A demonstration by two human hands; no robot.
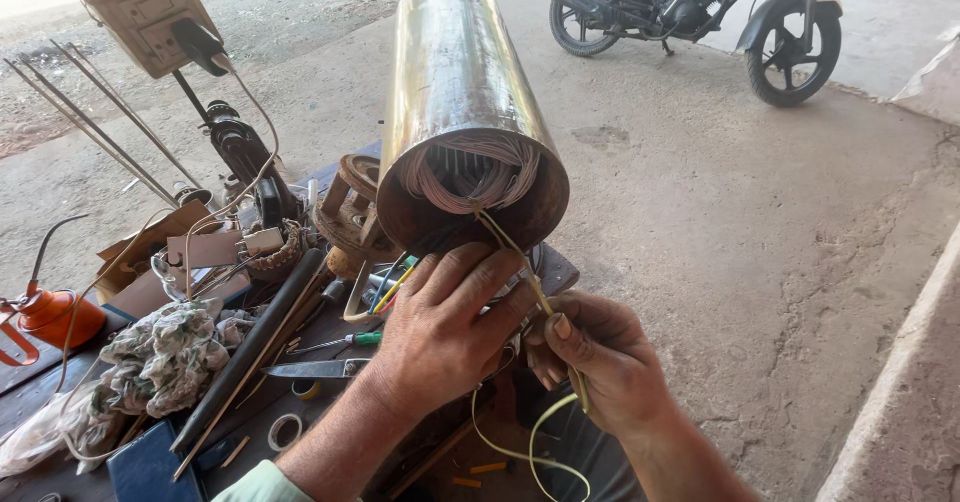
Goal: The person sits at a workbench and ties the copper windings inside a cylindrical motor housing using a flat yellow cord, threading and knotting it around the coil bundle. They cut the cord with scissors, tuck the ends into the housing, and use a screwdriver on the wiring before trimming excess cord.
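**Hands at open end of metal motor housing, yellow sleeved wire held**

At the near mouth of the metal cylinder (462, 82), which lies tilted on the cluttered workbench (150, 467), copper windings (470, 172) are seen packed inside the rim. The left hand (440, 337) is laid palm-down just below the rim, fingers spread and bent, nothing clearly gripped; what is under the palm is hidden. The right hand (600, 357) is clenched around a yellow sleeved wire (530, 282), pinched between thumb and fingers. The wire is run up from the fist into the windings, and its loose tail is looped below the wrist. Left of the hands, a black rod (250, 347), scissors (315, 368), a green-handled screwdriver (345, 340), a patterned rag (160, 357) and an orange oil can (60, 317) are scattered. A motorcycle (690, 12) is parked well apart, behind.
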